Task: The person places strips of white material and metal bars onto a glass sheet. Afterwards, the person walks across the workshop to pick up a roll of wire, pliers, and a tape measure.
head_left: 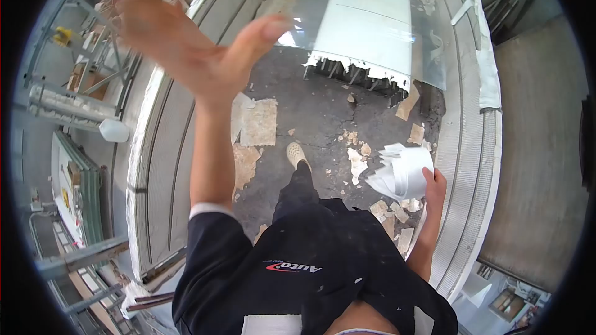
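Observation:
My left hand is raised at the upper left with the thumb stretched out and the fingers apart, blurred at the tips. It holds nothing I can see. At the right, my right hand grips a curled bundle of white sheets, its jagged, torn-looking ends pointing left. Whether these are paper or plastic I cannot tell. Ahead lies a long white panel on a table-like support, its near edge ragged, with a clear sheet showing beside it.
Low light-coloured walls enclose me on both sides. Broken flat pieces and crumbs litter the dark floor around my shoe. Outside the left wall stand metal racks and a stack of boards.

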Demonstrator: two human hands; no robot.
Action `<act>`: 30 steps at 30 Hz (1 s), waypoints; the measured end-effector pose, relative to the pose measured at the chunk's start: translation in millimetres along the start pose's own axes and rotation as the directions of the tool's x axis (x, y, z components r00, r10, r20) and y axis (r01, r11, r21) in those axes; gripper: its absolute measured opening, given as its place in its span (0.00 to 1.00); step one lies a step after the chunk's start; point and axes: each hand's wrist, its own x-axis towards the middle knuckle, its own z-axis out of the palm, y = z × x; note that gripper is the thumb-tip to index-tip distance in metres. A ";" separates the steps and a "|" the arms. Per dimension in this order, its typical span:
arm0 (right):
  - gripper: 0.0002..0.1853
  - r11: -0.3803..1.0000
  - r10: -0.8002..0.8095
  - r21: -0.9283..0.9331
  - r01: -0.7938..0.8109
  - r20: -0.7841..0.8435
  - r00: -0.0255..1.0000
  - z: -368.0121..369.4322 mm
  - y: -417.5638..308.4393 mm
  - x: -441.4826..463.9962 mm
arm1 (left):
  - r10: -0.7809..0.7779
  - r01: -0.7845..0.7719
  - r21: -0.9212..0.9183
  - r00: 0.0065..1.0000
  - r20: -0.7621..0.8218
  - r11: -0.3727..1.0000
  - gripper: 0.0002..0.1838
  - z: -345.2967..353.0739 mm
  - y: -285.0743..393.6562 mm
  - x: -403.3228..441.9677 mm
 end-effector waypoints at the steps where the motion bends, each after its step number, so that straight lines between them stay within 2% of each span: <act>1: 0.17 0.998 -0.021 0.067 0.021 0.002 1.000 10.5 -21.6 11.4 | -0.279 0.266 0.103 0.950 0.138 0.958 0.35 -9.6 -24.1 -38.3; 2: 0.17 0.993 -0.026 0.111 0.025 0.006 1.000 22.9 -50.9 19.3 | -0.643 0.633 0.124 0.733 0.222 0.764 0.30 -5.8 -37.9 -78.7; 3: 0.17 0.987 -0.031 0.157 0.029 0.010 0.999 35.8 -83.7 25.3 | -0.849 0.882 0.121 0.390 0.356 0.455 0.24 -9.2 -58.5 -133.2; 4: 0.17 0.983 -0.032 0.182 0.027 0.026 0.999 48.4 -114.0 32.0 | -0.847 0.878 0.244 0.270 0.458 0.412 0.20 -13.8 -67.1 -182.2; 5: 0.17 0.984 -0.023 0.179 0.022 0.007 1.000 61.4 -138.1 41.7 | -0.814 0.901 0.300 0.092 0.574 0.314 0.21 -18.1 -70.1 -229.3; 6: 0.17 0.979 -0.073 0.192 0.065 0.037 0.997 73.0 -158.6 50.9 | -0.797 0.896 0.380 -0.053 0.601 0.227 0.23 -17.1 -62.7 -259.4; 8: 0.17 0.968 -0.156 0.213 0.133 0.095 0.983 93.8 -194.6 68.2 | -0.687 0.930 0.361 -0.218 0.694 0.070 0.25 -9.4 -51.0 -299.0; 10: 0.18 0.954 -0.229 0.233 0.190 0.152 0.961 112.2 -227.0 83.7 | -0.526 0.943 0.311 -0.324 0.787 -0.115 0.25 8.8 -51.2 -291.5; 11: 0.18 0.942 -0.254 0.271 0.199 0.187 0.949 121.5 -241.4 89.7 | -0.462 0.941 0.263 -0.334 0.821 -0.214 0.27 17.3 -55.3 -288.0; 13: 0.21 0.911 -0.325 0.337 0.239 0.230 0.917 145.9 -266.6 103.1 | -0.305 0.925 0.324 -0.373 0.876 -0.200 0.30 30.9 -74.3 -282.2; 14: 0.22 0.899 -0.357 0.356 0.257 0.252 0.899 157.0 -280.5 111.0 | -0.250 0.939 0.241 -0.302 0.920 -0.246 0.35 38.8 -83.1 -285.0; 16: 0.22 0.892 -0.355 0.387 0.232 0.284 0.891 181.5 -296.1 126.9 | -0.189 0.911 0.171 -0.255 0.948 -0.374 0.40 45.2 -110.6 -290.9; 17: 0.22 0.894 -0.381 0.371 0.250 0.340 0.860 192.0 -306.3 138.3 | -0.210 0.885 0.183 -0.294 0.932 -0.429 0.46 44.4 -123.2 -297.5; 18: 0.22 0.894 -0.405 0.360 0.267 0.394 0.825 202.9 -317.9 148.9 | -0.263 0.798 0.138 -0.349 0.900 -0.587 0.50 41.5 -133.2 -319.7; 20: 0.23 0.887 -0.432 0.371 0.274 0.459 0.776 232.0 -335.9 170.8 | -0.435 0.837 0.072 -0.354 0.828 -0.543 0.56 37.7 -155.3 -328.1; 21: 0.23 0.877 -0.459 0.380 0.293 0.488 0.742 246.2 -343.0 183.8 | -0.502 0.858 0.052 -0.348 0.792 -0.512 0.62 35.2 -166.5 -330.7; 22: 0.22 0.856 -0.497 0.423 0.296 0.521 0.694 261.5 -346.1 200.4 | -0.525 0.858 0.055 -0.361 0.771 -0.510 0.62 36.8 -178.2 -320.0; 24: 0.21 0.856 -0.490 0.461 0.234 0.575 0.655 287.7 -358.4 225.1 | -0.533 0.796 -0.055 -0.350 0.771 -0.603 0.64 43.7 -202.7 -297.9; 25: 0.20 0.854 -0.481 0.485 0.187 0.602 0.638 297.7 -368.7 241.7 | -0.599 0.788 -0.124 -0.345 0.722 -0.603 0.65 53.2 -215.0 -289.4; 26: 0.19 0.850 -0.497 0.481 0.215 0.597 0.630 307.7 -373.6 260.4 | -0.632 0.802 -0.129 -0.349 0.692 -0.583 0.65 56.7 -229.6 -281.7; 28: 0.19 0.859 -0.455 0.495 0.135 0.614 0.644 318.3 -395.1 290.8 | -0.581 0.768 -0.119 -0.363 0.728 -0.630 0.68 62.5 -248.5 -268.2; 29: 0.18 0.834 -0.440 0.551 0.042 0.617 0.653 322.3 -406.5 304.0 | -0.608 0.765 -0.132 -0.381 0.697 -0.630 0.68 59.9 -258.9 -263.2; 30: 0.17 0.807 -0.457 0.590 0.023 0.600 0.657 325.3 -412.8 321.3 | -0.467 0.632 -0.201 -0.288 0.836 -0.749 0.74 54.3 -273.0 -259.6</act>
